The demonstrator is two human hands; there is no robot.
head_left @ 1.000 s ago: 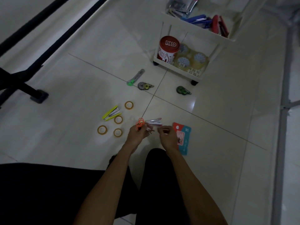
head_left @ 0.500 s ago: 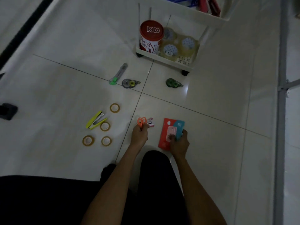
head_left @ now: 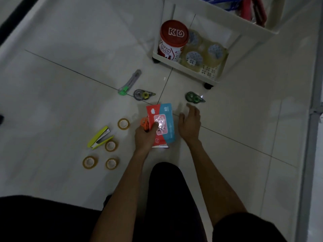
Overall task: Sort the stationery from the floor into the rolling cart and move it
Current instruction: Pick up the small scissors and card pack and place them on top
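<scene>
Pale floor tiles near the cart [head_left: 190,67] still hold loose stationery, but the packet [head_left: 165,126] has passed to the left hand [head_left: 145,137], gripped with scissors [head_left: 144,123], freeing the open-fingered right hand [head_left: 189,124] toward the corrector [head_left: 194,97].

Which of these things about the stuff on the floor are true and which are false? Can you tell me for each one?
1. The left hand holds the red and blue packet together with the orange-handled scissors. True.
2. The right hand is gripping the green correction tape dispenser. False: the hand is open and empty, short of the dispenser, which lies on the floor.
3. Four small yellow tape rolls lie on the white tiled floor. True.
4. The yellow-green stapler sits in the white rolling cart. False: it lies on the floor among the tape rolls.
5. The red round tin stands on the cart's bottom shelf. True.
</scene>
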